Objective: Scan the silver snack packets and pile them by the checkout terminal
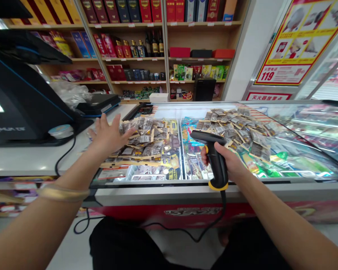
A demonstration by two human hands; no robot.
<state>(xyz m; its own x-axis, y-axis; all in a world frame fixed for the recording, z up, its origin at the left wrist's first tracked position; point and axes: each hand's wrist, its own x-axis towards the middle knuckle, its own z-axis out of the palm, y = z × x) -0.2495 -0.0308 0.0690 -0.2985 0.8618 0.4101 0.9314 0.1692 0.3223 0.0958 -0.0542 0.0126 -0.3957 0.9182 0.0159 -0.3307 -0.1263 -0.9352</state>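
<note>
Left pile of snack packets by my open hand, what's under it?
The left pile lies on the freezer's glass lid. Below its front edge, wrapped frozen goods show through the glass. Whatever sits straight beneath the pile is covered.

Matt black plastic scanner (214,157), glossy foil packets (146,140), smooth reflective glass freezer lid (298,150).

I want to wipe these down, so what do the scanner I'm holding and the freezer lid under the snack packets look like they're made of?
Scanner: matte black moulded plastic, dull sheen; the yellow ring at its base looks rubbery, though unsure. Freezer lid: clear glossy glass, probably, since it mirrors lights and shows goods beneath.
</note>
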